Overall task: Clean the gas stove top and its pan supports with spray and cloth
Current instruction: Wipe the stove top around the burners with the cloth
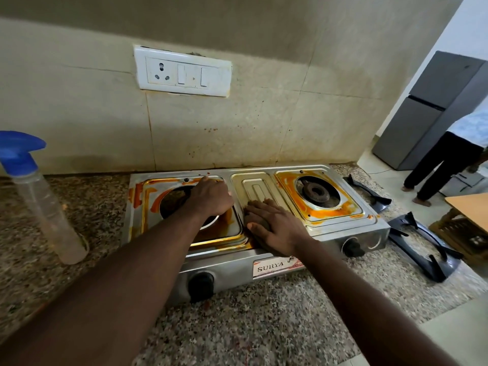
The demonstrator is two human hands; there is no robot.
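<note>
While the right grip [274, 225] presses flat-fingered on a cloth [262, 225] atop the stove [253, 186], the left grip [208, 196] covers a burner [173, 204], closure unclear.

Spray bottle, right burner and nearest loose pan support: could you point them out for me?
spray bottle [50, 215]: head view, middle of its clear body.
right burner [309, 190]: head view, its dark ring.
nearest loose pan support [445, 270]: head view, near corner of its dark frame.
</note>
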